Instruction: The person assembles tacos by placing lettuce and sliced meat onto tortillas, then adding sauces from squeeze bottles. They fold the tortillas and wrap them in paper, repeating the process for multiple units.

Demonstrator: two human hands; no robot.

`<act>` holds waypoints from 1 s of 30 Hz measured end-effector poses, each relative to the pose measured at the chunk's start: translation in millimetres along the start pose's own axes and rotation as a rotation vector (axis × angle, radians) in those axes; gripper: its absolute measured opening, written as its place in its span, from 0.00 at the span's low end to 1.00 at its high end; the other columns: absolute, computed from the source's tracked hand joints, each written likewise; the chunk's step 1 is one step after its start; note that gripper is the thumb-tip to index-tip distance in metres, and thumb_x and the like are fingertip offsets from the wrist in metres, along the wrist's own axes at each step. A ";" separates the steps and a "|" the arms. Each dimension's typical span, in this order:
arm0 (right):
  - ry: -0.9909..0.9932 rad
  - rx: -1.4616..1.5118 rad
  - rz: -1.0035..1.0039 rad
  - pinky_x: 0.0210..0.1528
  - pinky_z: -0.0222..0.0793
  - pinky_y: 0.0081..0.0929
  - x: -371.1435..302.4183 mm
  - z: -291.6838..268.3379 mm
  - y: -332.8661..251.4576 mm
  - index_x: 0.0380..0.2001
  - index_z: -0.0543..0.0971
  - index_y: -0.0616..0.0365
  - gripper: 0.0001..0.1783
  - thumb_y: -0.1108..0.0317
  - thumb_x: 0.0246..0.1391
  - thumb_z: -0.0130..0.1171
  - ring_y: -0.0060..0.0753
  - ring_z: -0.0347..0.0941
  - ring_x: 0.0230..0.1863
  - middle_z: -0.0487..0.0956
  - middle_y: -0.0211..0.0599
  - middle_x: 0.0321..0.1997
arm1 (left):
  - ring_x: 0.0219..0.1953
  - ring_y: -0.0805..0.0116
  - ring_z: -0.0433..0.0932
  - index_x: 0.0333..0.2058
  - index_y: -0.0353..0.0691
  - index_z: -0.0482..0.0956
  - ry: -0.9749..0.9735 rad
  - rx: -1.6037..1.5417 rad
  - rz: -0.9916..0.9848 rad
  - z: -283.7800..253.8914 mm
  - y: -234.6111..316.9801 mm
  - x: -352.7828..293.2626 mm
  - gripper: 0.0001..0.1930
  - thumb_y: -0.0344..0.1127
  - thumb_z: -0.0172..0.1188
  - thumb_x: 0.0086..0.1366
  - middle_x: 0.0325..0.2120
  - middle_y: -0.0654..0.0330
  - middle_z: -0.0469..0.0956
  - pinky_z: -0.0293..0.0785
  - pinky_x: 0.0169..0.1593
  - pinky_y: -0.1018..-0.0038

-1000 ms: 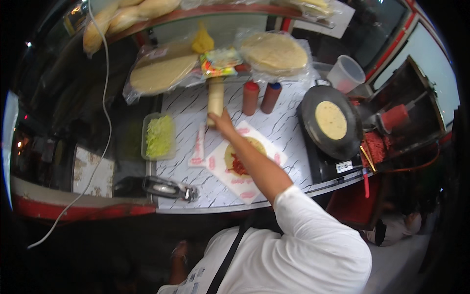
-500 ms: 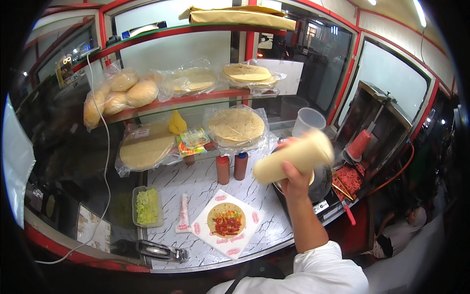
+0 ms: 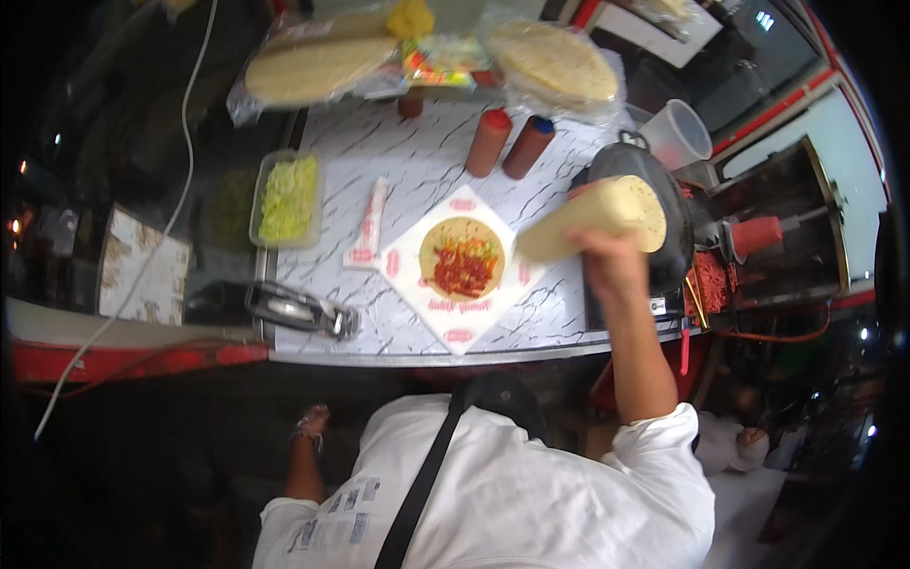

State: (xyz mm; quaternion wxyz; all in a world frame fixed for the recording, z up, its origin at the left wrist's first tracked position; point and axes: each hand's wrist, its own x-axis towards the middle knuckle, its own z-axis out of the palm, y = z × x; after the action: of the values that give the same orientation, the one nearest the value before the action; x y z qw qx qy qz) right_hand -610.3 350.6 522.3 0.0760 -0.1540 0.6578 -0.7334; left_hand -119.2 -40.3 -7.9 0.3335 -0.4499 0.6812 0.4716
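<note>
My right hand grips a pale cream squeeze bottle. The bottle is tilted over the counter, its narrower end toward the left. Just left of it, on a white paper sheet, lies a round flatbread topped with red sauce, strips of filling and some green and orange bits. A spotted pale flatbread shows behind the bottle, on a dark round griddle. My left hand hangs low beside my body, away from the counter; its fingers are too small and dark to make out.
A tub of shredded lettuce, a folded paper wrapper and black tongs sit left. Two sauce bottles stand behind the sheet. Right are a clear bucket and a meat spit. Bagged flatbreads rest at the back.
The view has tipped downward. My right hand has brought the cream bottle from beside the griddle closer to the topped flatbread. My left hand has come into view.
</note>
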 end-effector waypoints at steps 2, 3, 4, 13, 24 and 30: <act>0.153 0.145 -0.350 0.59 0.72 0.35 0.7 3.6 5.5 0.53 0.72 0.59 0.33 0.84 0.41 0.69 0.34 0.74 0.54 0.76 0.37 0.52 | 0.45 0.60 0.76 0.43 0.44 0.80 -0.008 -0.069 0.085 5.2 -19.1 -5.0 0.13 0.44 0.54 0.66 0.44 0.58 0.77 0.74 0.50 0.63; 0.284 0.194 -0.541 0.59 0.72 0.35 1.6 2.5 11.3 0.54 0.71 0.59 0.33 0.85 0.42 0.68 0.34 0.74 0.54 0.76 0.37 0.52 | 0.43 0.62 0.76 0.42 0.44 0.80 -0.039 -0.065 0.088 6.4 -29.9 -5.5 0.13 0.44 0.54 0.67 0.41 0.60 0.77 0.74 0.48 0.65; 0.144 0.056 -0.374 0.59 0.71 0.35 3.1 1.1 22.2 0.54 0.71 0.60 0.33 0.85 0.42 0.68 0.35 0.73 0.55 0.74 0.37 0.54 | 0.40 0.64 0.75 0.41 0.45 0.80 -0.085 -0.057 0.089 9.2 -39.7 -5.5 0.12 0.45 0.54 0.68 0.39 0.61 0.77 0.74 0.47 0.67; 0.186 0.130 0.174 0.51 0.73 0.33 -5.5 -23.2 85.8 0.42 0.75 0.63 0.25 0.91 0.37 0.62 0.36 0.78 0.43 0.79 0.38 0.40 | 0.37 0.69 0.76 0.39 0.47 0.80 0.000 0.081 0.049 11.9 -44.6 -16.6 0.15 0.52 0.57 0.68 0.36 0.66 0.78 0.74 0.44 0.69; 0.229 0.081 0.154 0.49 0.73 0.34 -7.4 -14.0 56.6 0.43 0.76 0.63 0.25 0.88 0.38 0.65 0.36 0.77 0.42 0.79 0.37 0.39 | 0.47 0.63 0.79 0.42 0.42 0.81 0.115 -0.123 0.156 6.9 -1.5 0.1 0.13 0.39 0.67 0.61 0.42 0.59 0.81 0.74 0.53 0.67; 0.236 0.116 0.152 0.48 0.74 0.34 -10.4 -3.8 46.3 0.42 0.75 0.64 0.26 0.92 0.36 0.64 0.36 0.78 0.42 0.79 0.38 0.39 | 0.38 0.70 0.77 0.42 0.43 0.80 0.022 -0.052 0.209 6.1 -13.1 6.0 0.13 0.41 0.65 0.62 0.38 0.63 0.80 0.74 0.44 0.69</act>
State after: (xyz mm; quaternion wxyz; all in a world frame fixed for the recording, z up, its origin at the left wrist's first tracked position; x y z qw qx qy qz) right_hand -605.9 351.8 474.9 0.0622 -0.0116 0.6286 -0.7751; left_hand -109.2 -38.3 -19.7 0.2633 -0.3901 0.7153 0.5165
